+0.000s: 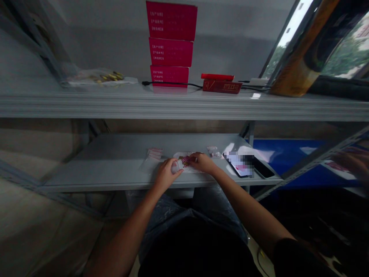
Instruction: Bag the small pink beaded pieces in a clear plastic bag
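Right on the lower shelf, the small purple and yellow pieces lie loose between your hands. Looks like you're partway along: the little clear bag to the right has stuff in it, but these are still out. Your left hand is wrapped round a whitish container, tipped toward them; your right hand is palm-down, fingertips on the pieces, can't tell if pinching any. Both forearms angle inward.

Boxes stand stacked upper centre; mid-frame, small pieces lie between plastic bags, left, and a phone, right.
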`<state>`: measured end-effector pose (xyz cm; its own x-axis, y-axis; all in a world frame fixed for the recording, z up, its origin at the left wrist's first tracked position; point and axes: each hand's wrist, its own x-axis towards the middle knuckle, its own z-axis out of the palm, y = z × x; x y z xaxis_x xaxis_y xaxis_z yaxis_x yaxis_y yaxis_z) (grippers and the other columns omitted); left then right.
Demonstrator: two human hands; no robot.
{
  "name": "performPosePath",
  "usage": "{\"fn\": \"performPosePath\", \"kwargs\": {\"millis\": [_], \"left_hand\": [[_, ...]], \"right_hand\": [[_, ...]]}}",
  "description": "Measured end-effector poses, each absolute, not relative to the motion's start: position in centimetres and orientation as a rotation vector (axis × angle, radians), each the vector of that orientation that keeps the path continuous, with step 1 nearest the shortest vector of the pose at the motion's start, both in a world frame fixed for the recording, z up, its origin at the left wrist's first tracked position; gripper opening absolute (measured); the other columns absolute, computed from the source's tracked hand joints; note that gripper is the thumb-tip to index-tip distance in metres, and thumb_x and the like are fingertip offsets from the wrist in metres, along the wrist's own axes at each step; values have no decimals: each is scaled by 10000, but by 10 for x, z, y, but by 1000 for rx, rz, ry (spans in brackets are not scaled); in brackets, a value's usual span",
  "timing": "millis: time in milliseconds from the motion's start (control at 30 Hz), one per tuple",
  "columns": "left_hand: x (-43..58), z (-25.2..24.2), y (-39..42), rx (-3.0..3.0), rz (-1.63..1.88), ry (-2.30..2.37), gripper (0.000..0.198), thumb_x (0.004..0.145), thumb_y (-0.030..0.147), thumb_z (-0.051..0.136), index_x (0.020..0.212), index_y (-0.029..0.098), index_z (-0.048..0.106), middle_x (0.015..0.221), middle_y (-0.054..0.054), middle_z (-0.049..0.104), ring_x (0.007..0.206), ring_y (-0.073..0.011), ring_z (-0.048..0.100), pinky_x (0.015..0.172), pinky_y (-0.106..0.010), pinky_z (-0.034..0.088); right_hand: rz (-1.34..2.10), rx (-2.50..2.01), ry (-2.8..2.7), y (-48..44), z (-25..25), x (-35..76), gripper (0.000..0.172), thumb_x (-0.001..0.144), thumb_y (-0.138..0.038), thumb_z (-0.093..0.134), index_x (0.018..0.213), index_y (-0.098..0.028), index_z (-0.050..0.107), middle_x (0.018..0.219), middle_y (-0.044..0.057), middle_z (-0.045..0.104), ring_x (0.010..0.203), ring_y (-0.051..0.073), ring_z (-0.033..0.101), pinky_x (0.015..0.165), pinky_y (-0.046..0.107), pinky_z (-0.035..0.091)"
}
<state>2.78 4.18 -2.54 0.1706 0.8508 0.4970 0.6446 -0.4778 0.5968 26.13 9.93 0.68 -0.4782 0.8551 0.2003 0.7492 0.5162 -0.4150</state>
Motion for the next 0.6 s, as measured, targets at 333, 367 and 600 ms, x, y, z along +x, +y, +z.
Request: {"fn": "performPosePath", "kwargs": {"millis": [333, 367, 600], "left_hand": [[34, -24, 33, 2359, 1121, 1427, 468, 835, 257, 813, 1258, 240, 614, 1136, -75, 715, 1079, -272, 662, 966, -425, 518], [34, -23, 33, 2364, 1115, 1427, 468, 838, 257, 811, 1262, 241, 613, 1133, -75, 716, 1072, -270, 665, 960, -422, 521], [34, -22, 33, 2336, 1106, 1416, 469, 843, 276, 810, 1264, 230, 608, 1105, -65, 719, 1010, -252, 674, 911, -396, 533]], "right_hand": [[298, -1487, -2314, 95, 6, 258, 169, 934, -234, 661, 987, -151, 799, 968, 111, 797, 828, 205, 706, 741, 274, 471], [295, -1493, -2312, 94, 6, 257, 178, 942, -244, 657, 988, -151, 801, 959, 110, 797, 817, 204, 704, 732, 273, 467], [239, -1568, -2296, 94, 6, 252, 197, 952, -292, 662, 976, -157, 803, 964, 117, 798, 834, 215, 710, 714, 270, 453]]}}
